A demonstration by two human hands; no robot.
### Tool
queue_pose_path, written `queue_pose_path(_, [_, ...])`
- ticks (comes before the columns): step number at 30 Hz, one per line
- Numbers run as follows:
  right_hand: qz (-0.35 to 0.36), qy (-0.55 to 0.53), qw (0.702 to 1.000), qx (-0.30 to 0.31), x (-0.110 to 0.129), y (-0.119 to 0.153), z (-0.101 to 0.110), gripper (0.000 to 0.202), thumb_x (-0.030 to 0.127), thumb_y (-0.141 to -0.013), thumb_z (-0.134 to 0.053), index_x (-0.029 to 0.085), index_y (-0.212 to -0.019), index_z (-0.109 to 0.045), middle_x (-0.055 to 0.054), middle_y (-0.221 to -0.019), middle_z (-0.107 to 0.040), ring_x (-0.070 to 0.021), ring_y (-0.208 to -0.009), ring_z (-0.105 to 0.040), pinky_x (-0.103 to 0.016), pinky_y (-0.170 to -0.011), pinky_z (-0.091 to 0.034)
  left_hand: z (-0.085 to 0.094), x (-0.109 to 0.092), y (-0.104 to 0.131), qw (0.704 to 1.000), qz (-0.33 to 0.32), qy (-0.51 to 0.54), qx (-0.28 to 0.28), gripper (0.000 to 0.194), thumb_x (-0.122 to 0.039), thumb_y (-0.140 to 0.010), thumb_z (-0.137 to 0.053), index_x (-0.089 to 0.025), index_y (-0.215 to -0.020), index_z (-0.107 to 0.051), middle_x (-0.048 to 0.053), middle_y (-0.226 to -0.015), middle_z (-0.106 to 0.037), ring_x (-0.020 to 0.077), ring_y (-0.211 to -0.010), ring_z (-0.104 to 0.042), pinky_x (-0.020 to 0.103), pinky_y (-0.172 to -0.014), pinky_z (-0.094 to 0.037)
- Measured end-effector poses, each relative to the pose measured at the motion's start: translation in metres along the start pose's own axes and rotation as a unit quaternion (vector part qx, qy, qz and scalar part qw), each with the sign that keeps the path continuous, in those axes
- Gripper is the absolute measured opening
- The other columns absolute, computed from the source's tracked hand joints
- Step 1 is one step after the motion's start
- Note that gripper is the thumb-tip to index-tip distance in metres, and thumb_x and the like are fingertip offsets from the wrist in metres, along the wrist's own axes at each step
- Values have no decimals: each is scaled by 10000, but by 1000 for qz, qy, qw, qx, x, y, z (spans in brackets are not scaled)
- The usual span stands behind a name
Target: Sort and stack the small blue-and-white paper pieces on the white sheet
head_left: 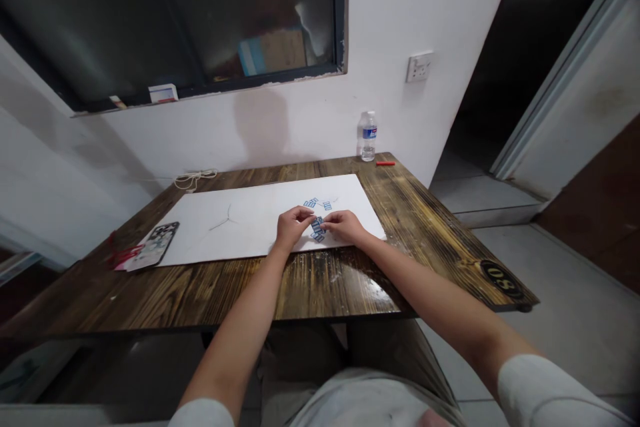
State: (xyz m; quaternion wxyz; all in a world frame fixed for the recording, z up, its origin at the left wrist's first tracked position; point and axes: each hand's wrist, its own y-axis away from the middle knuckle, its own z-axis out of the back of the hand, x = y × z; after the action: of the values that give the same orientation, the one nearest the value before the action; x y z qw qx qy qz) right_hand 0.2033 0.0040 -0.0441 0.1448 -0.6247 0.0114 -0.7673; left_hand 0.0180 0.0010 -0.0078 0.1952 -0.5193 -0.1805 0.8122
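On a white board (255, 219) lie several small blue-outlined rectangular pieces (311, 203), and a few more of these blue-outlined pieces (327, 205) sit a little to the right. A cluster of the same kind of pieces (318, 229) is between my two hands, near the board's front edge. My left hand (294, 224) pinches at the left side of this cluster, thumb and fingertips together. From the right, my right hand (346, 227) pinches at its other side. The pieces are too small to tell their exact kind or which one each hand grips.
A phone-like dark-edged case (161, 243) lies on the board's left end, with red-handled scissors or a similar red item (123, 257) beside it. Behind the board are a white cable (195, 179), a water bottle (369, 138) and a red pen-like stick (385, 163) on the wooden table (210, 293).
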Motion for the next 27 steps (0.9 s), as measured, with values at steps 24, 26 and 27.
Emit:
queue_pose_path(24, [16, -45, 993, -106, 0, -4, 9, 366, 513, -618, -704, 158, -703, -673, -31, -631, -658, -141, -562, -548, -256, -552, -404, 12, 11, -4, 951, -57, -164, 256, 302, -414, -713, -731, -222, -945, -715, 67, -1040, -668, 231, -982, -585, 362, -905, -430])
queue_pose_path(26, [14, -48, 993, -112, -1, -5, 9, 370, 516, -614, -711, 159, -701, -675, -35, -634, -663, -142, -561, -549, -256, -549, -410, 13, 11, -3, 934, -90, -186, 291, 290, -392, -669, -774, -236, -907, -716, 55, -1052, -652, 244, -1041, -549, 384, -968, -386])
queue_pose_path(27, [13, -52, 992, -112, -2, -5, 9, 369, 515, -612, -716, 159, -704, -676, -35, -634, -665, -141, -560, -551, -255, -548, -414, 14, 12, -3, 931, -92, -193, 295, 277, -385, -663, -781, -237, -888, -714, 53, -1056, -644, 246, -1055, -536, 388, -982, -372])
